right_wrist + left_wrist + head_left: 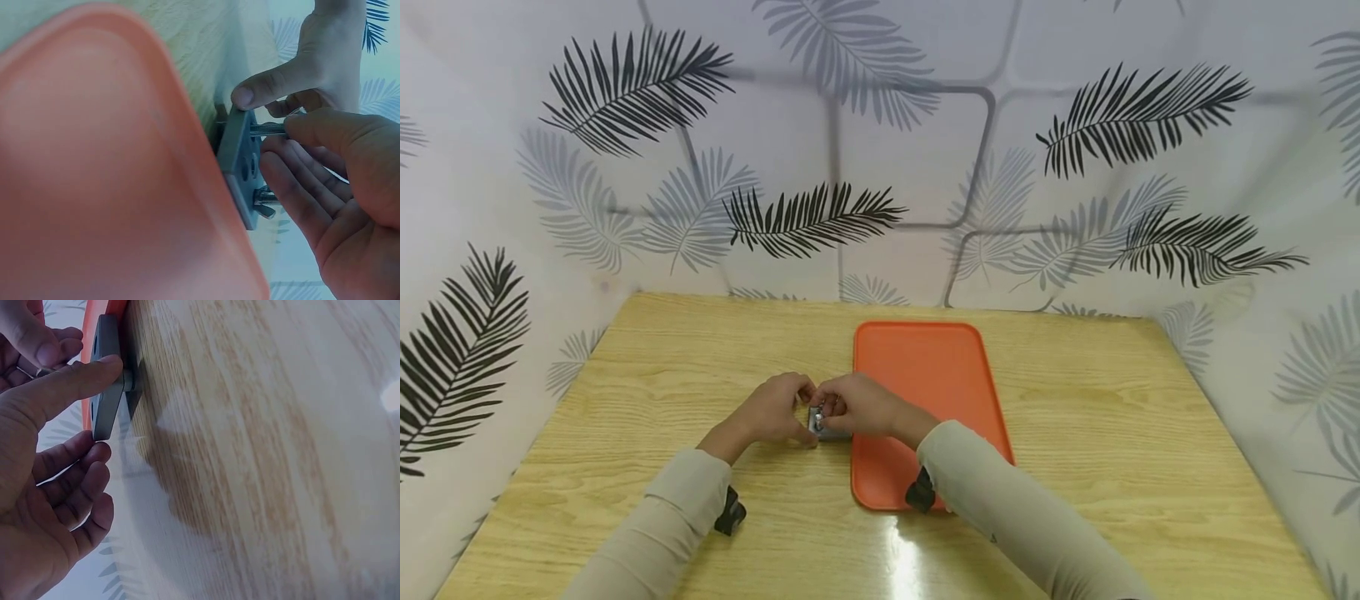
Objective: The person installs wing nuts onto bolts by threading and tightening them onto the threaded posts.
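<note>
A small grey metal plate with holes (pixel 837 435) lies at the left edge of the orange tray (pixel 925 358). My left hand (pixel 772 410) holds the plate by its edges, with the thumb (pixel 100 372) on its near side and a fingertip at its end. My right hand (pixel 867 406) pinches the end of a bolt (pixel 267 129) that stands up from the plate. A second bolt with a wing nut (pixel 265 211) sits at the plate's other end. In the left wrist view the plate (pixel 109 378) stands slightly above the table on a short part underneath.
The tray lies on a light wood table (pixel 1075 400), right of the plate and under my right forearm. A wall covering with leaf prints (pixel 820 142) rises behind the table. Dark wrist devices (pixel 730 511) are on both sleeves.
</note>
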Motion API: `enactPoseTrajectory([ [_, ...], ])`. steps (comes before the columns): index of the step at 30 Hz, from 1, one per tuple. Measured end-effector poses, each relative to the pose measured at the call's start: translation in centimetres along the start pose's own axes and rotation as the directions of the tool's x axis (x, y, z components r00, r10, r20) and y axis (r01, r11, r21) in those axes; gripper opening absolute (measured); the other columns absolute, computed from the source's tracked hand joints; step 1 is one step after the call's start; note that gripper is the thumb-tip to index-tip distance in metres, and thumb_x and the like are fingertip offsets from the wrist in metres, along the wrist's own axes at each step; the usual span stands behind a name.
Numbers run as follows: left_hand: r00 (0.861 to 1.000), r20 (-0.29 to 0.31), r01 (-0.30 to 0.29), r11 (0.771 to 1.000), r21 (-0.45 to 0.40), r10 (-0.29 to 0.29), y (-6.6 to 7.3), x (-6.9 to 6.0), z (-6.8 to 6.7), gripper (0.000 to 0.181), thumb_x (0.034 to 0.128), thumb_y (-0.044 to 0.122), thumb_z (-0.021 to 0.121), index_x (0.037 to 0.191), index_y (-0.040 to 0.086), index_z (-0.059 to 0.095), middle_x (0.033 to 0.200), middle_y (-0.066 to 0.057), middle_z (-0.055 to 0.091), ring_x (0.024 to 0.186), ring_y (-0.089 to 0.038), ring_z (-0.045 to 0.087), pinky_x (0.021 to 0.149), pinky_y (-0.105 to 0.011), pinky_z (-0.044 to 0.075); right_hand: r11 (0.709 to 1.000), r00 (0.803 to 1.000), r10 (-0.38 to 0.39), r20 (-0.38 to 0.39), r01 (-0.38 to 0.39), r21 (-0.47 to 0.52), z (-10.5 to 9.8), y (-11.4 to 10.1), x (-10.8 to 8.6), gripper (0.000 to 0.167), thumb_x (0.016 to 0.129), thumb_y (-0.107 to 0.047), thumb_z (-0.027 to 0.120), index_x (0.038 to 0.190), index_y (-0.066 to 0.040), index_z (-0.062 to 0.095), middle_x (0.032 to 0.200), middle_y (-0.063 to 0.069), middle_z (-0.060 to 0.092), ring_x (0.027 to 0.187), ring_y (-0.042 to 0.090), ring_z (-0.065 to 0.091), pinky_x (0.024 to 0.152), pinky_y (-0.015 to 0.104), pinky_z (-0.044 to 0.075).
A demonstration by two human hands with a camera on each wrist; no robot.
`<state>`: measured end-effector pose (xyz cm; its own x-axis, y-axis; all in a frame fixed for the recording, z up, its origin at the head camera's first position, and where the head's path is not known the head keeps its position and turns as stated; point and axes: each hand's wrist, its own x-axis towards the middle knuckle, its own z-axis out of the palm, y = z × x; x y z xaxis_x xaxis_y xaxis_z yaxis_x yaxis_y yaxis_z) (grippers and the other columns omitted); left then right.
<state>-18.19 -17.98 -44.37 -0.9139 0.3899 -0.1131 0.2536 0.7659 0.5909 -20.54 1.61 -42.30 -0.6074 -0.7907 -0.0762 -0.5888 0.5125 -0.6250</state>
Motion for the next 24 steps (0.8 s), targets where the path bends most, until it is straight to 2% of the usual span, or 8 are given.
enactPoseTrajectory([
  [5,1.0,-0.001,-0.003,1.0,0.011,0.003,0.0,0.1,0.0,0.057,0.068,0.022,0.092,0.113,0.002,0.063,0.106,-0.01,0.062,0.092,-0.021,0.057,0.081,-0.036,0.051,0.999,0.997,0.042,-0.059,-0.041,0.009,0.5,0.1,-0.2,0.006,0.09,-0.011,0.073,0.096,-0.008,0.07,0.089,0.005,0.073,0.081,0.011,0.067,0.071,0.017,0.052],
  [8,1.0,-0.001,0.004,1.0,0.01,-0.004,0.0,0.0,0.0,0.057,0.068,0.021,0.092,0.113,0.002,0.063,0.105,-0.009,0.062,0.093,-0.021,0.057,0.082,-0.036,0.051,0.997,0.994,0.077,-0.075,-0.076,0.019,0.6,0.2,-0.3,0.008,0.089,-0.016,0.075,0.091,-0.011,0.07,0.087,0.002,0.073,0.079,0.008,0.066,0.07,0.017,0.052],
  [11,1.0,0.006,0.007,1.0,0.003,-0.007,0.2,-0.1,0.0,0.056,0.0681,0.02,0.092,0.112,0.002,0.063,0.105,-0.01,0.062,0.092,-0.021,0.057,0.082,-0.036,0.051,0.995,0.991,0.098,-0.087,-0.095,0.034,0.3,0.2,-0.5,0.006,0.092,-0.016,0.071,0.094,-0.011,0.069,0.089,0.001,0.072,0.078,0.007,0.065,0.07,0.019,0.052],
  [15,1.0,0.012,0.009,1.0,0.004,-0.009,0.2,-0.1,-0.1,0.054,0.068,0.02,0.092,0.111,0.003,0.064,0.104,-0.01,0.063,0.09,-0.021,0.057,0.081,-0.036,0.051,0.998,0.994,0.057,-0.095,-0.056,0.01,-0.3,0.1,-0.5,0.014,0.095,-0.01,0.06,0.104,-0.007,0.07,0.092,0.004,0.073,0.078,0.01,0.065,0.07,0.022,0.053],
  [19,1.0,0.007,0.017,1.0,0.013,-0.017,0.2,-0.1,-0.1,0.052,0.0673,0.021,0.093,0.108,0.004,0.065,0.103,-0.01,0.063,0.089,-0.02,0.056,0.08,-0.036,0.05,1.0,0.999,0.01,-0.044,-0.011,-0.024,-0.7,-0.1,-0.3,0.016,0.098,-0.008,0.059,0.108,-0.007,0.072,0.096,0.006,0.075,0.078,0.014,0.069,0.071,0.022,0.054],
  [24,1.0,0.002,0.005,1.0,0.021,-0.006,0.3,0.0,-0.1,0.051,0.0671,0.022,0.093,0.107,0.004,0.066,0.103,-0.01,0.064,0.089,-0.02,0.058,0.08,-0.036,0.051,1.0,1.0,0.013,0.004,-0.013,-0.016,-0.3,-0.1,-0.2,0.02,0.097,-0.007,0.062,0.114,-0.008,0.07,0.098,0.007,0.075,0.086,0.015,0.07,0.072,0.02,0.053],
])
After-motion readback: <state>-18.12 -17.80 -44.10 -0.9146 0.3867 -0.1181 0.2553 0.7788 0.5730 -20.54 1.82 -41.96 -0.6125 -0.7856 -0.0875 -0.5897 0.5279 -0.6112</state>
